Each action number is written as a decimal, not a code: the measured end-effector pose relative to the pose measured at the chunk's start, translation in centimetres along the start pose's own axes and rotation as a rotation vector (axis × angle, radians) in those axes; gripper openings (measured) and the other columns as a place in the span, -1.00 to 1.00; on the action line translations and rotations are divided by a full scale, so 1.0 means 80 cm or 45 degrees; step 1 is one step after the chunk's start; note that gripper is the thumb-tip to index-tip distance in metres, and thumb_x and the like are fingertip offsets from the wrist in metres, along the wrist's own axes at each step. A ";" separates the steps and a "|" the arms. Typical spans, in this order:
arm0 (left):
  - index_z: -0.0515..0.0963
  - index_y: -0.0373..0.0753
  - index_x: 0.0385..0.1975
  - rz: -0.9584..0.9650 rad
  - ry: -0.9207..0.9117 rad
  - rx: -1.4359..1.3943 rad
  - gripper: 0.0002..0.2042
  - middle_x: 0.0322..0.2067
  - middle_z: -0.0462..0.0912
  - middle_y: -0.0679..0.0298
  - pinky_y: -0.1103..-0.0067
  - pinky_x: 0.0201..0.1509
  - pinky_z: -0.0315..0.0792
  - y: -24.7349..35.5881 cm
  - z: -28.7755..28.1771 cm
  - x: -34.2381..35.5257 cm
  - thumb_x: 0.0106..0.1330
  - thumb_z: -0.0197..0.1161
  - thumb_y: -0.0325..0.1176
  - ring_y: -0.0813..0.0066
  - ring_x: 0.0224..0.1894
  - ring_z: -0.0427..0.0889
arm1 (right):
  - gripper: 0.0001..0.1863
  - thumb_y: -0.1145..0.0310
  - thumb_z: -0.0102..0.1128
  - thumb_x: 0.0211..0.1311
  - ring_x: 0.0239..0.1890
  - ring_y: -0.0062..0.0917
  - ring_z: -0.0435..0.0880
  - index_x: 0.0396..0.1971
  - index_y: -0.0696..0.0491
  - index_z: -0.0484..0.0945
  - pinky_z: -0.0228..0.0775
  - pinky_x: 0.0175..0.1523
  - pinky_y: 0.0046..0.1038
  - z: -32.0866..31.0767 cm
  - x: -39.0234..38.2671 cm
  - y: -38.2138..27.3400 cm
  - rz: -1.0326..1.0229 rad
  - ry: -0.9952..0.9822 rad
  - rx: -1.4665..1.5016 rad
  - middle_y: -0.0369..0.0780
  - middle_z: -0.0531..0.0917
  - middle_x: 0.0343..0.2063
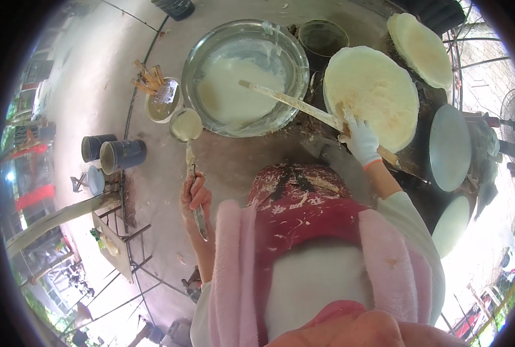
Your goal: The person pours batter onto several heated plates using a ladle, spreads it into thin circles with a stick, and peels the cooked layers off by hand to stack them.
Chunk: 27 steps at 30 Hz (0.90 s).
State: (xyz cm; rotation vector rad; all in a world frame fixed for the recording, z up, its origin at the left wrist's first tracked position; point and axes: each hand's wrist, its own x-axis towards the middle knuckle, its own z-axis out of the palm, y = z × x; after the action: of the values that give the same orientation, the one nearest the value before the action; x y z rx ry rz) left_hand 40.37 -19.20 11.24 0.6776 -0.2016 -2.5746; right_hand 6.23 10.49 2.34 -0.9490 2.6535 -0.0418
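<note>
My bare left hand point(196, 192) is closed round the handle of a ladle point(186, 125). The ladle's bowl, coated with pale batter, hangs beside the near-left rim of a wide metal basin point(296, 107). White batter point(240, 87) covers the basin's floor. My right hand point(361, 140), in a white glove, grips a long flat wooden stick point(303, 106). One end of the stick reaches over the basin; the other comes out past my wrist. The gloved fingertips lie at the near-left edge of a large round pale flatbread point(379, 95), which has faint brown patches.
Another round flatbread point(424, 52) lies at the far right. Nearer on that side are a grey round griddle point(450, 147) and a pale disc point(451, 224). A tub point(155, 114) with wooden sticks stands left of the basin, dark buckets point(123, 156) farther left.
</note>
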 end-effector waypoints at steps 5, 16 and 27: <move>0.34 -0.48 -0.18 0.013 0.106 0.026 -0.77 -0.63 0.29 0.39 0.81 -0.82 0.04 -0.014 0.020 0.006 0.37 0.00 -0.39 0.75 -0.88 0.13 | -0.11 0.26 0.25 -0.01 -0.12 -0.26 0.53 0.34 -0.12 -0.01 0.47 -0.14 -0.25 -0.008 0.002 0.034 -0.031 0.100 -0.101 -0.16 0.56 -0.19; 0.34 -0.39 -0.20 0.087 0.117 0.287 -0.75 -0.62 0.25 0.48 0.86 -0.75 -0.01 -0.073 0.047 0.017 0.35 0.07 -0.29 0.86 -0.82 0.11 | -0.67 0.30 0.09 0.12 -0.25 -0.24 0.62 -0.06 -0.12 0.51 0.45 -0.20 -0.31 -0.255 0.081 0.163 -0.175 0.564 -0.125 -0.12 0.64 -0.31; 0.37 -0.41 -0.23 0.172 0.231 0.300 -0.80 -0.65 0.28 0.48 0.84 -0.78 -0.04 -0.152 0.107 0.043 0.37 0.03 -0.35 0.85 -0.85 0.11 | -0.56 0.37 0.21 -0.18 -0.22 -0.26 0.64 -0.16 0.09 0.57 0.45 -0.10 -0.32 -0.550 0.203 0.281 -0.185 1.115 -0.083 -0.06 0.65 -0.27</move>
State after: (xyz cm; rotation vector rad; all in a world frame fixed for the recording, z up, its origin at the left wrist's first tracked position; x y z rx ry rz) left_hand 28.60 -9.95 14.12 0.9442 -0.4791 -2.3662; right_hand -32.96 14.40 36.32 -1.3823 3.3576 -0.5169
